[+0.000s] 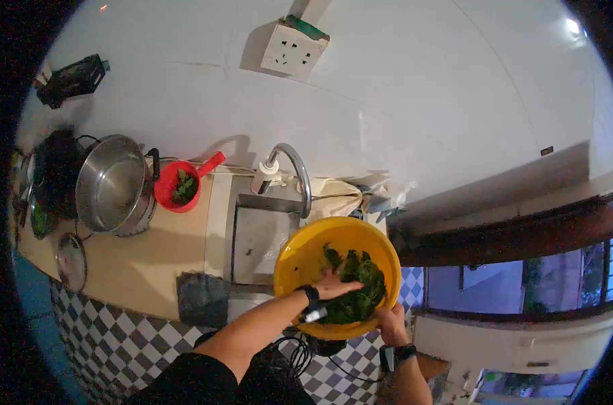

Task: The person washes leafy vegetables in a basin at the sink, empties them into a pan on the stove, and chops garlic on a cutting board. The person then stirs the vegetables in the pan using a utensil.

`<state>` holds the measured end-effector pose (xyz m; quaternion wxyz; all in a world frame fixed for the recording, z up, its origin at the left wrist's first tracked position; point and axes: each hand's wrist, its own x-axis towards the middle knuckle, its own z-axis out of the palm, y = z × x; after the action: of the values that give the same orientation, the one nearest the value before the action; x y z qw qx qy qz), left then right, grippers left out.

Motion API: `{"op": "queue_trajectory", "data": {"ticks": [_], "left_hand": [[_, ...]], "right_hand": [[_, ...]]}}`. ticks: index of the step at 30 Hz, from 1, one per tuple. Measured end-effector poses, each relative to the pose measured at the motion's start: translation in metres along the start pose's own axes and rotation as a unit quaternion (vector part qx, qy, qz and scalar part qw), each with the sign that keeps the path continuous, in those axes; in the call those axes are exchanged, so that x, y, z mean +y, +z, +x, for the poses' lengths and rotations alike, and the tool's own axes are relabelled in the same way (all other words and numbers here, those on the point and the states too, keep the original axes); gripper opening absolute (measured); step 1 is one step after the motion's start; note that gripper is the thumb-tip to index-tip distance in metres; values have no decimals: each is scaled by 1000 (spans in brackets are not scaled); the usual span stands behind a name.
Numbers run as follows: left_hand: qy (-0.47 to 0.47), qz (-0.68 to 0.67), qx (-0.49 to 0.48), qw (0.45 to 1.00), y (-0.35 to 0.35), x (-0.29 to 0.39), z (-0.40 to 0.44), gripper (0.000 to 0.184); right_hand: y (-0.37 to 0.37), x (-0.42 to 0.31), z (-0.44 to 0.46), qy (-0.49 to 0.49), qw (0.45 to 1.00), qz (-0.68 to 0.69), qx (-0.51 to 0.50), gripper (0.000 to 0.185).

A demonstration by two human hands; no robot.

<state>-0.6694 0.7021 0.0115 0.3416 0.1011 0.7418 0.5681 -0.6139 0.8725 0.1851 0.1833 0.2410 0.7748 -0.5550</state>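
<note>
A large yellow basin (300,246) is tilted at the right side of the sink (259,243), below the curved faucet (300,165). Dark green leaves (364,287) lie in its right part. My left hand (337,285) is inside the basin, its fingers spread against the leaves. At the basin's lower right rim, my right hand (392,324) is closed round the edge. A red ladle-like scoop (165,185) with some green leaves in it stands on the counter left of the sink.
A steel pot (111,185) stands on the counter (144,260) at the left, with a round lid (71,262) near the front edge. A dark cloth (202,299) hangs over the counter edge. Cables hang below the basin, above the checkered floor (134,331).
</note>
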Motion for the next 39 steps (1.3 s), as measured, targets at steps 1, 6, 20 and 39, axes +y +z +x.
{"op": "queue_trajectory", "data": {"ticks": [1, 6, 20, 39], "left_hand": [[36, -38, -40, 998, 15, 7, 8, 115], [56, -67, 78, 993, 40, 61, -10, 100], [212, -221, 238, 922, 39, 123, -5, 81], [4, -9, 155, 988, -15, 129, -70, 110]], "right_hand": [[6, -14, -6, 0, 1000, 3, 22, 31], [-7, -48, 8, -24, 997, -74, -17, 26], [43, -157, -42, -108, 930, -348, 51, 26], [-39, -58, -4, -63, 992, -101, 39, 27]]}}
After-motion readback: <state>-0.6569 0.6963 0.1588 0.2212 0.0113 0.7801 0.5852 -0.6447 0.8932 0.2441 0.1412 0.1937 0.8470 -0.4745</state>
